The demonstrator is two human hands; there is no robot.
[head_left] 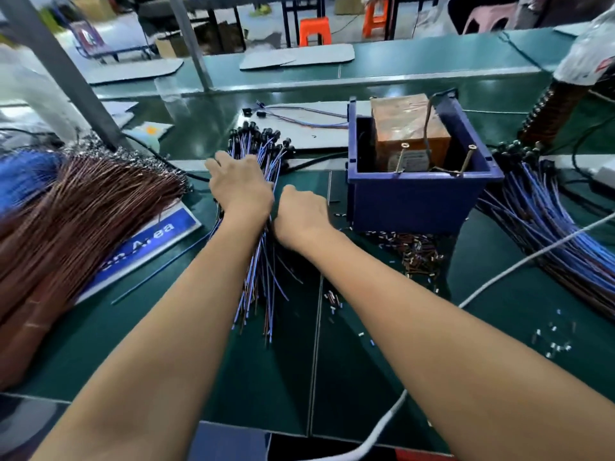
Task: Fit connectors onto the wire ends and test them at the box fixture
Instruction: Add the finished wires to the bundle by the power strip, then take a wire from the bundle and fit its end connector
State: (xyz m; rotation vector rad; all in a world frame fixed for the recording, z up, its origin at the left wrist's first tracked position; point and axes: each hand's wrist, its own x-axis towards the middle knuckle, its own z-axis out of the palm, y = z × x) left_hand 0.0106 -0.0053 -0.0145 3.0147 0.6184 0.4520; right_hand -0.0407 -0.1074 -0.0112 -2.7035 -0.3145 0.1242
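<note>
1. Your left hand (239, 186) lies palm-down on the wire bundle (263, 234) at mid-table, fingers spread forward and bent over the strands toward their black-capped ends (263, 136). Whether the fingers close round any strands, you cannot tell from this view.
2. Your right hand (301, 212) sits just beside the left, fingers curled under and hidden; it touches the same bundle at its right edge. What it has hold of cannot be told.
3. The bundle is blue and brown strands, bare tips pointing toward you, lying on the green table (166, 344).
4. The blue box fixture (419, 197) stands right of your hands, near but apart. Inside it: a brown block (407, 124) and two upright screws (401, 158).
5. Loose small connectors (416, 251) lie scattered on the table in front of the box.
6. Left: a thick fan of brown wires (76, 221) rests over a blue sign (146, 247); readable letters "Area", the rest covered or blurred.
7. Right: another heap of blue wires (545, 221), with a white cable (519, 264) crossing it.
</note>
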